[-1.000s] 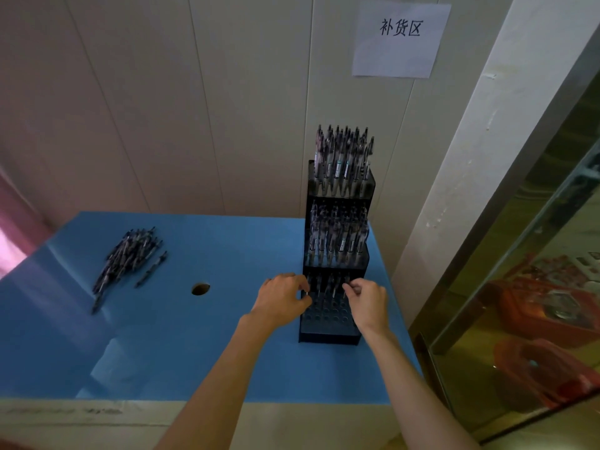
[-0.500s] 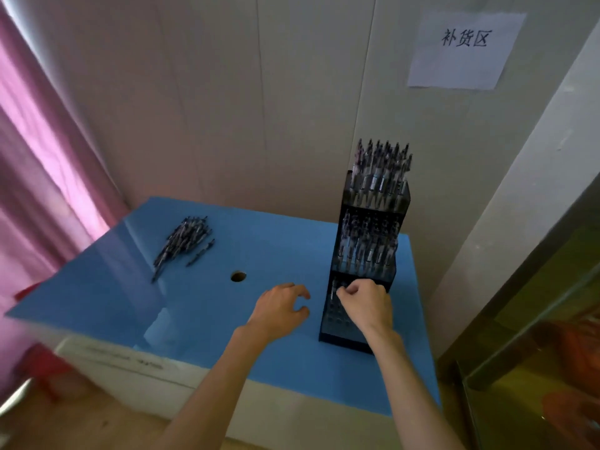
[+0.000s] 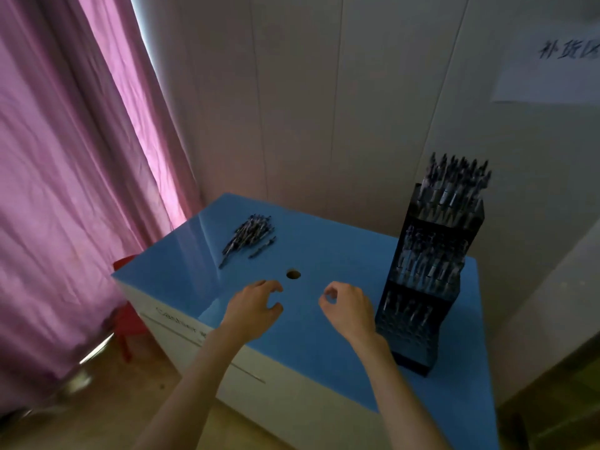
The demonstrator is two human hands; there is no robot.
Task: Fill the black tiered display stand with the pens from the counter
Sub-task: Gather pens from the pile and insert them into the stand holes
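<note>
The black tiered display stand [image 3: 418,339] stands at the right of the blue counter [image 3: 324,345]. Its top and middle tiers are packed with pens; the bottom tier holds a few at its back. A loose pile of pens [image 3: 248,233] lies at the counter's far left. My left hand [image 3: 253,308] hovers over the counter near a round hole, fingers loosely curled, holding nothing. My right hand [image 3: 347,308] hovers left of the stand's bottom tier, thumb and forefinger curled together, nothing visible between them.
A round hole [image 3: 293,274] sits in the counter between the pile and my hands. A pink curtain [image 3: 65,173] hangs at the left, with a red stool [image 3: 128,323] beneath it. A paper sign [image 3: 548,66] is on the wall.
Both hands have left the stand's bottom tier and moved left over the counter. The view has swung left, bringing the curtain in.
</note>
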